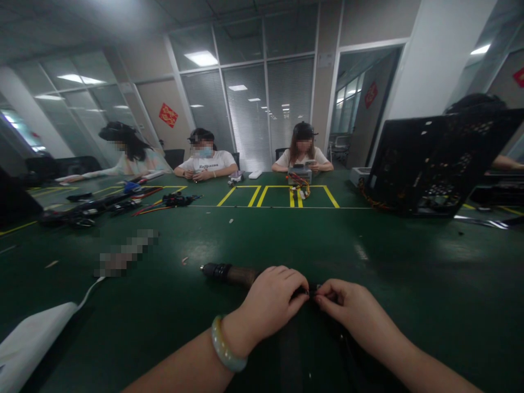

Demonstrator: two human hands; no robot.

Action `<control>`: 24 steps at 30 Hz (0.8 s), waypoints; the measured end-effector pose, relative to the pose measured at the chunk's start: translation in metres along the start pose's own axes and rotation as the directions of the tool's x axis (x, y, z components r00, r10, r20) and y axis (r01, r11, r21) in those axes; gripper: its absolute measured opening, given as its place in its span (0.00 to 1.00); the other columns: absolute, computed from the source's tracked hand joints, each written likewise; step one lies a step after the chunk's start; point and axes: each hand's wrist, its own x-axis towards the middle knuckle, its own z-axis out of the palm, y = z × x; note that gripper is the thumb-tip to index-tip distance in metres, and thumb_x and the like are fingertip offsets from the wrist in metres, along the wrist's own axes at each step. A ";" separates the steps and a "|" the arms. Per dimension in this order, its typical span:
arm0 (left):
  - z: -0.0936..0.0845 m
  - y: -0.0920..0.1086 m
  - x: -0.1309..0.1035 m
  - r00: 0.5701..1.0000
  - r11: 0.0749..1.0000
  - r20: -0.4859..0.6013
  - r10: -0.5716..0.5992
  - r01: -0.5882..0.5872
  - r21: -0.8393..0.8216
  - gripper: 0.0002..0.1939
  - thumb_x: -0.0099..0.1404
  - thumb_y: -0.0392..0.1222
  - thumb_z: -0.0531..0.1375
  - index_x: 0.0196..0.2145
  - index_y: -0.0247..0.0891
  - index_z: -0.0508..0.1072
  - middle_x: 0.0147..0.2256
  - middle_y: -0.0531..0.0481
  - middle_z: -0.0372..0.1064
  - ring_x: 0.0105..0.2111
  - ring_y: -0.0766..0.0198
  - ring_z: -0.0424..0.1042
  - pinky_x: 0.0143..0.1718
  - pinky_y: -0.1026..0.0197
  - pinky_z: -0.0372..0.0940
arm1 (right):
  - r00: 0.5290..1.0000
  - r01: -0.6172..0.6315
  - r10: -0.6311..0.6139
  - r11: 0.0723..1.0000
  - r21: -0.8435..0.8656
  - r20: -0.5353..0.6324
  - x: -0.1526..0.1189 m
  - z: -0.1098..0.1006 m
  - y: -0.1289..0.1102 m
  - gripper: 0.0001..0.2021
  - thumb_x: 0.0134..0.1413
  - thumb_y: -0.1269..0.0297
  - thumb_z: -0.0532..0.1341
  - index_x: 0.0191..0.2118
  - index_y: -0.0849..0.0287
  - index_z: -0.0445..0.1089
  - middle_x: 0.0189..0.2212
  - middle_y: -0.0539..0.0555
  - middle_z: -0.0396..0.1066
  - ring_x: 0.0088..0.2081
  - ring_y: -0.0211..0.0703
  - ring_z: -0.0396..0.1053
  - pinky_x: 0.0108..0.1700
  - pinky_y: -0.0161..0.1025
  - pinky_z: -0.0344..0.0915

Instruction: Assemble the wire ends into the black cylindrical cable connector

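Drop risk

Table (pixel 262 232): driver (pixel 241 275) laid on it; could be rolled by a knock. Left hand (pixel 272 300) and right hand (pixel 360 311): pinched on a dark part (pixel 313 293) between them, too small to identify; could be lost if either slackened.

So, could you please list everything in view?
table: one, green, foreground
power tool: one, black-and-brown, centre
computer case: one, black, table's right
wired box: one, grey, table's far side
cables: several, mixed, table's left
tape strips: several, yellow, far half
unclear item: one, white, lower left
posters: three, red, background
lights: several, white, above
people: four, mostly pale tops, around the table
small piece: one, dark, centre, unclear
bracelet: one, pale green, left wrist
left hand: one, bare, centre
right hand: one, bare, centre right
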 end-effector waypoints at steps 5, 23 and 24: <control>-0.002 0.001 0.000 1.000 1.000 0.005 0.021 -0.021 0.009 0.07 0.63 0.35 0.62 0.39 0.42 0.70 0.40 0.54 0.71 0.42 0.60 0.68 0.47 0.56 0.60 | 1.000 -0.002 0.002 1.000 -0.011 0.001 0.000 0.000 0.000 0.06 0.57 0.62 0.60 0.34 0.54 0.75 0.29 0.47 0.76 0.32 0.41 0.72 0.30 0.32 0.61; 0.000 -0.001 0.000 1.000 1.000 0.009 0.014 -0.014 0.012 0.05 0.63 0.37 0.62 0.38 0.42 0.69 0.40 0.54 0.70 0.43 0.60 0.68 0.47 0.55 0.60 | 1.000 -0.004 0.004 1.000 0.005 0.001 0.003 0.002 0.004 0.06 0.57 0.62 0.61 0.35 0.54 0.75 0.30 0.48 0.76 0.32 0.41 0.73 0.31 0.33 0.61; 0.000 -0.001 0.000 1.000 1.000 0.007 0.006 -0.006 0.015 0.05 0.63 0.38 0.62 0.38 0.41 0.69 0.40 0.54 0.70 0.42 0.60 0.68 0.47 0.55 0.60 | 1.000 -0.005 0.005 1.000 0.003 0.000 0.003 0.002 0.004 0.06 0.57 0.62 0.61 0.35 0.55 0.74 0.30 0.48 0.76 0.32 0.42 0.73 0.31 0.33 0.61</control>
